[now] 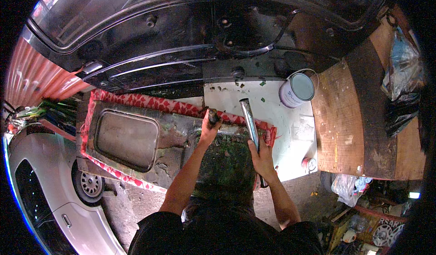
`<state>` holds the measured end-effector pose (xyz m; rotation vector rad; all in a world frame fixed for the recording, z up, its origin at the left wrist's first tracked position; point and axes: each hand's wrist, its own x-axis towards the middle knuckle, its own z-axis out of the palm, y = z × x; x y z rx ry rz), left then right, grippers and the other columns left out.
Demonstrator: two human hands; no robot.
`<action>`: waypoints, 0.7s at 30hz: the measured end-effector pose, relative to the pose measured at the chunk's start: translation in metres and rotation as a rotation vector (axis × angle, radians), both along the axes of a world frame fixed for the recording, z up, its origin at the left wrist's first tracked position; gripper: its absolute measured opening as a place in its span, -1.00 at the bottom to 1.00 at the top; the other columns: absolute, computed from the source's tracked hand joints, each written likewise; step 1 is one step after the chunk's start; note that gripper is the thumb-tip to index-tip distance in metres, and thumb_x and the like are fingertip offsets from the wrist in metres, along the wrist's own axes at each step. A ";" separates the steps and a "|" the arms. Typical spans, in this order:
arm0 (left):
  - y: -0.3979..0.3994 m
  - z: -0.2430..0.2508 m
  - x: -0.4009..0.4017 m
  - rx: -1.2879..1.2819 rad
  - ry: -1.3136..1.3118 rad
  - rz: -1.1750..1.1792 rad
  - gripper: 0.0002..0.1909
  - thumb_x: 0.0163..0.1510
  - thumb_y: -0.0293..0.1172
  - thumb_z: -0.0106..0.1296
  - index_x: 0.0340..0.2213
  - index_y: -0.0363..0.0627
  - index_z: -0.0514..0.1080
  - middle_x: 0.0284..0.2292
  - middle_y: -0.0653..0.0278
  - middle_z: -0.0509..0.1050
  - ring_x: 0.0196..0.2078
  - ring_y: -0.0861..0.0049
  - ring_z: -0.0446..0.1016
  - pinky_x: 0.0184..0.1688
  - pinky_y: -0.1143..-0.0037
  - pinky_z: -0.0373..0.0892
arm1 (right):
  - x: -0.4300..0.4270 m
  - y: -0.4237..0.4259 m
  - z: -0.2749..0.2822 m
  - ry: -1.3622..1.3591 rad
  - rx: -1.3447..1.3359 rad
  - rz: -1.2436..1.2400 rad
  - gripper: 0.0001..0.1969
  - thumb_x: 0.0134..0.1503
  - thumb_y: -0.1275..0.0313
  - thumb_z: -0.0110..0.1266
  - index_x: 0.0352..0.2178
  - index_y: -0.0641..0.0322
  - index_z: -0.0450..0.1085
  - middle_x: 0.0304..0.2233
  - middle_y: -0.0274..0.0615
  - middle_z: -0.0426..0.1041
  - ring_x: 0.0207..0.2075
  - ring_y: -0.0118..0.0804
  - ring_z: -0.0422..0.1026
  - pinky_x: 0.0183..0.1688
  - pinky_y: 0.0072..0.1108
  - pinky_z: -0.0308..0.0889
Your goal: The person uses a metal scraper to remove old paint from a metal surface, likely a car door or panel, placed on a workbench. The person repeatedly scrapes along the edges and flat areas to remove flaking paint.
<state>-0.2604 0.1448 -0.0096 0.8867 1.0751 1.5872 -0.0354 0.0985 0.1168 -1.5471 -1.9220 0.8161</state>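
My left hand (pixel 210 128) is closed around a short dark object (pixel 213 116), perhaps a tool handle; most of it is hidden in the fist. A long, shiny metal tube (pixel 250 122) is in my right hand (pixel 263 157), its far end pointing away from me and its near end showing below the palm. Beneath both hands lies a worn dark panel (pixel 172 132) with a rounded rectangular recess at its left. Red-and-white patterned cloth (pixel 153 105) shows along the panel's edges. Dark green, flaking patches cover the panel's right part.
Beyond the panel stands a large black vehicle body part (pixel 184 26). On the white board (pixel 286 135) at right are a lidded paint can (pixel 297 90), a small can (pixel 309 164) and loose chips. Wooden boards (pixel 340 118) are farther right; a silver car (pixel 51 173) is at left.
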 end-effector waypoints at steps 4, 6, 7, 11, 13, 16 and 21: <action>-0.006 -0.003 0.003 0.001 0.234 0.019 -0.59 -0.09 -0.61 0.09 -0.15 -0.22 0.27 -0.48 0.34 0.39 -0.40 0.62 0.35 -0.25 0.54 0.32 | -0.003 0.000 0.005 0.001 -0.026 0.014 -0.54 0.25 0.11 -0.10 -0.14 0.42 0.30 -0.54 0.04 0.37 -0.49 -0.06 0.39 -0.38 -0.31 0.27; -0.014 -0.001 0.012 -0.128 0.398 0.024 -0.62 -0.12 -0.59 0.09 -0.20 -0.20 0.29 -0.50 0.30 0.40 -0.41 0.59 0.37 -0.25 0.52 0.34 | -0.006 0.001 0.015 0.027 -0.079 0.029 -0.54 0.26 0.11 -0.11 -0.14 0.41 0.30 -0.52 0.04 0.38 -0.47 -0.06 0.40 -0.36 -0.31 0.27; -0.016 0.001 0.013 -0.084 0.422 0.018 -0.63 -0.12 -0.59 0.09 -0.21 -0.20 0.29 -0.49 0.29 0.41 -0.41 0.58 0.38 -0.26 0.52 0.34 | -0.007 0.002 0.019 0.030 -0.091 0.039 -0.54 0.26 0.11 -0.11 -0.14 0.41 0.29 -0.51 0.04 0.38 -0.46 -0.05 0.40 -0.34 -0.31 0.28; -0.015 0.005 0.010 0.027 0.412 0.046 -0.66 -0.11 -0.62 0.07 -0.23 -0.20 0.28 -0.47 0.30 0.44 -0.40 0.56 0.39 -0.26 0.51 0.35 | -0.012 0.003 0.016 0.021 0.023 0.058 -0.54 0.26 0.11 -0.11 -0.14 0.40 0.29 -0.48 0.04 0.40 -0.41 -0.05 0.41 -0.29 -0.33 0.29; -0.009 0.012 0.008 0.060 0.332 0.078 -0.67 -0.10 -0.65 0.06 -0.24 -0.21 0.28 -0.46 0.32 0.44 -0.40 0.58 0.39 -0.27 0.53 0.35 | -0.011 0.005 0.016 0.013 0.025 0.051 -0.54 0.26 0.10 -0.11 -0.14 0.39 0.29 -0.48 0.03 0.40 -0.42 -0.07 0.41 -0.30 -0.33 0.29; 0.002 0.007 -0.004 0.070 0.241 0.074 -0.64 -0.08 -0.72 0.05 -0.21 -0.21 0.27 -0.45 0.39 0.41 -0.39 0.65 0.37 -0.27 0.58 0.34 | -0.008 0.005 0.015 -0.015 -0.042 0.045 -0.54 0.26 0.09 -0.11 -0.13 0.38 0.29 -0.53 -0.02 0.37 -0.47 -0.12 0.39 -0.36 -0.34 0.28; 0.010 -0.003 0.000 -0.055 0.131 0.026 -0.29 -0.11 -0.61 0.20 0.10 -0.20 0.19 -0.16 0.28 0.37 -0.10 0.59 0.33 -0.06 0.53 0.31 | -0.008 0.005 0.029 0.053 -0.342 -0.045 -0.48 0.24 0.05 -0.12 -0.12 0.41 0.31 -0.35 0.25 0.44 -0.29 0.21 0.43 -0.19 -0.18 0.29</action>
